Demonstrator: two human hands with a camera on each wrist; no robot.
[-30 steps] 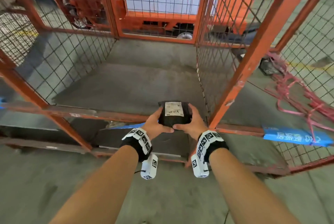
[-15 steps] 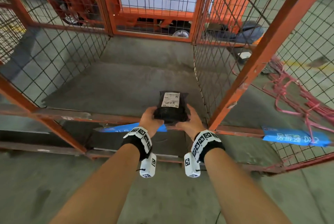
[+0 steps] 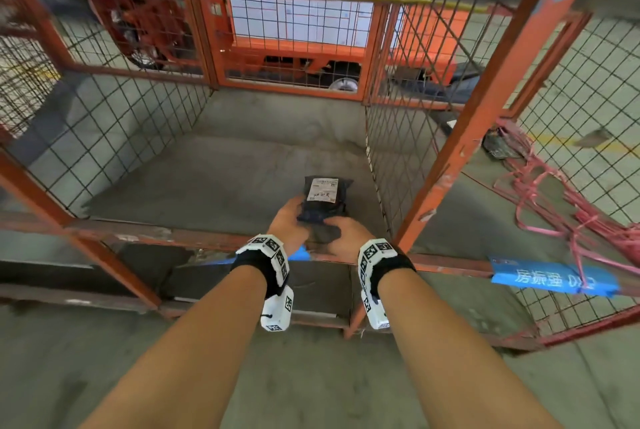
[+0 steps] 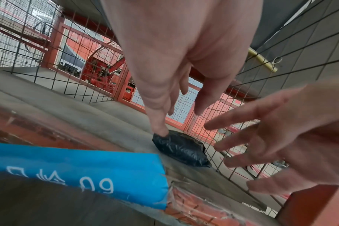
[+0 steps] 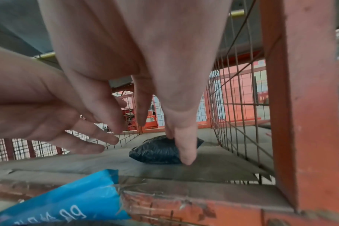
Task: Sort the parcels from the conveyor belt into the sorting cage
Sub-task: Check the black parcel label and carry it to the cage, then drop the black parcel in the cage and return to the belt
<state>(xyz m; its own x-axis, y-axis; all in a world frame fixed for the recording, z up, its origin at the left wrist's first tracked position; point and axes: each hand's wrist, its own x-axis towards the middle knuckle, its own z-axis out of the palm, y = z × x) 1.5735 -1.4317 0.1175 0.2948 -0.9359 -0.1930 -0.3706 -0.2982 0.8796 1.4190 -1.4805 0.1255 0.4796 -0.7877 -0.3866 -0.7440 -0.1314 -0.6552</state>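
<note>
A black plastic-wrapped parcel with a white label lies on the grey floor of the orange mesh sorting cage, near its right wall. Just behind its near edge, over the front rail, are my left hand and right hand. In the left wrist view my left hand has straight, spread fingers above the parcel, one fingertip at its corner. In the right wrist view my right hand is equally spread, its thumb in front of the parcel. Neither hand grips it.
A blue label tag hangs on the front rail of a neighbouring cage at the right, where pink straps lie tangled. Another blue tag sits on this cage's front rail. Orange vehicles stand behind the back mesh.
The parcel went forward over the front rail and down onto the cage floor. Both hands, which held it at its sides, have let go and spread their fingers.
</note>
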